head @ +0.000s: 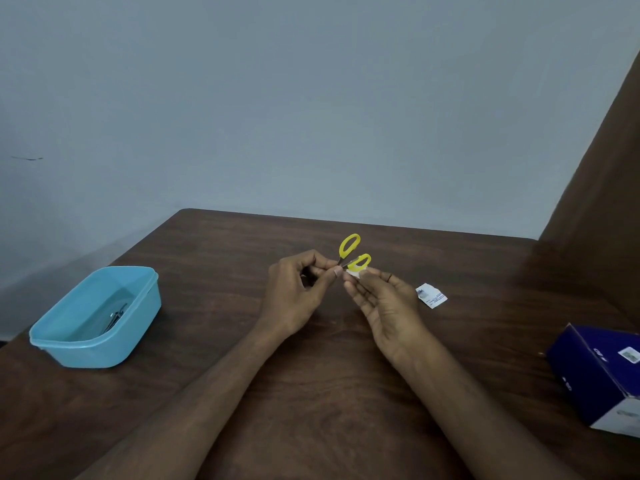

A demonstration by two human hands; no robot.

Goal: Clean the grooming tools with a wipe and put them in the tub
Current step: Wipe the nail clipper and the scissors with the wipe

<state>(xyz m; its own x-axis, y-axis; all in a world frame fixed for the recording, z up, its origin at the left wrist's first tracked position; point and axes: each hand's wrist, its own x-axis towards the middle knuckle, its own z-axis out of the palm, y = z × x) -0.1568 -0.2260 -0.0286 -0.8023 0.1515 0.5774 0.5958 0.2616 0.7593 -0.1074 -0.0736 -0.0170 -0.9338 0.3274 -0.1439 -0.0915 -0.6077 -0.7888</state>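
A light blue plastic tub stands open near the left edge of a dark brown wood-grain table, and inside it, toward the right side of its floor, lie a few small metal grooming tools bunched together; their exact kind is too small to make out. At the far right edge a dark blue cardboard box with white ends sits partly out of view, its contents not visible. Between the box and the hands a small torn white sachet wrapper with blue print lies flat on the table. Above the middle of the table the left hand has its fingers curled, pinching the blade end of a small pair of yellow-handled scissors, whose two loop handles point up and away from the person with the blades hidden in the grasp. The right hand is palm-up, its fingertips holding a small white wipe against the scissors just below the lower handle loop, touching the left hand's fingertips. Both bare forearms reach in from the bottom edge. The table stands against a plain pale grey-blue wall, and a brown panel, perhaps a door or cabinet side, rises at the right.
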